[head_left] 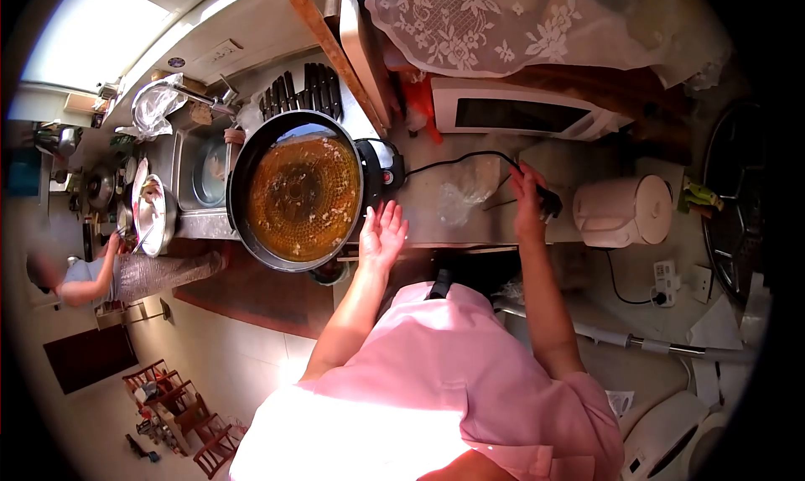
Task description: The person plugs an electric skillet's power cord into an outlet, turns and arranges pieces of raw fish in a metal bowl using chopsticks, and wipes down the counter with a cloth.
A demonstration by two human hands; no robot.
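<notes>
Black pan (pixel 295 197) of brown liquid on the surface (pixel 424 217), beside the sink (pixel 206 172)

Left hand (pixel 384 236) lies palm up near the pan, fingers loosely open, holding nothing; right hand's (pixel 528 202) fingers are curled around the black cord (pixel 470 155).

harsh daylight floods in from the window (pixel 80 41) at upper left, bleaching my pink shirt (pixel 411 338) white in front. the pan (pixel 238 187) catches a pale glare. wide-angle bending curves everything toward black edges; the other person (pixel 71 284) looks blurred.
</notes>
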